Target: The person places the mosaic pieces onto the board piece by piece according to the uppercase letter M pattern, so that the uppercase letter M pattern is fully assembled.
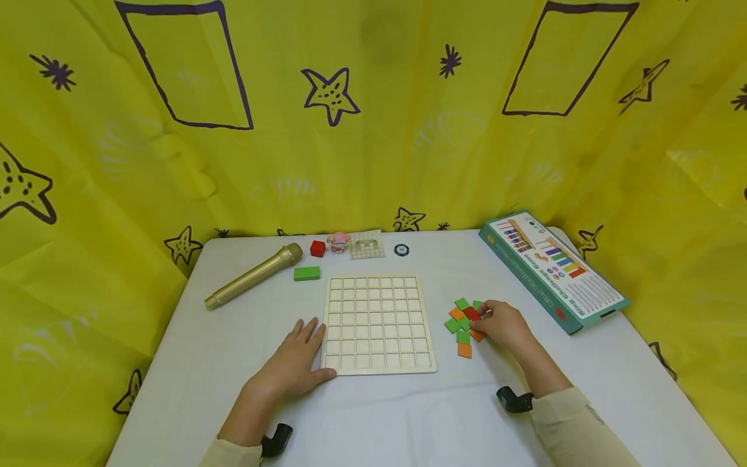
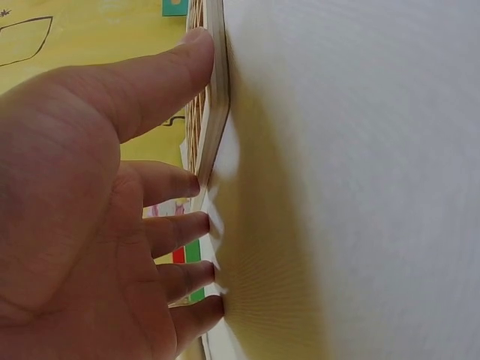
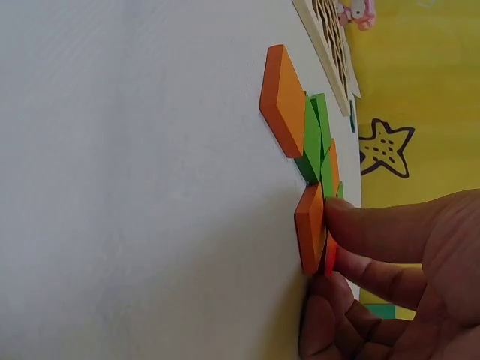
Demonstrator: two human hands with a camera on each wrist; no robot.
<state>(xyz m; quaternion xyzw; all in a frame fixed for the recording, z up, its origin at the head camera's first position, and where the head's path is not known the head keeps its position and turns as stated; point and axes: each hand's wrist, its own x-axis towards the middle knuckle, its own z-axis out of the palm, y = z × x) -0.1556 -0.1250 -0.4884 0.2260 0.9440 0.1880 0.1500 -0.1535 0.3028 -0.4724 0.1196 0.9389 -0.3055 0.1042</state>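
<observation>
A pale square grid board (image 1: pixel 378 326) lies on the white table. My left hand (image 1: pixel 294 363) rests flat at its lower left, fingers spread; the thumb (image 2: pixel 176 71) touches the near edge and the fingertips lie along the left side. At the right is a loose cluster of small square tiles, with a green tile (image 1: pixel 452 325), an orange tile (image 1: pixel 464 350) and a red tile (image 1: pixel 470 313) among them. My right hand (image 1: pixel 503 322) reaches over the cluster's right side, its thumb and curled fingers pinching a red tile (image 3: pixel 331 253), which they partly hide.
Behind the board lie a gold microphone (image 1: pixel 253 277), green block (image 1: pixel 307 274), red cube (image 1: pixel 318 249), pink figurine (image 1: pixel 338 242), pattern card (image 1: pixel 367 245) and round dark chip (image 1: pixel 401 250). A game box (image 1: pixel 551 269) lies at the back right. Yellow curtain (image 1: pixel 385 162) encloses the table.
</observation>
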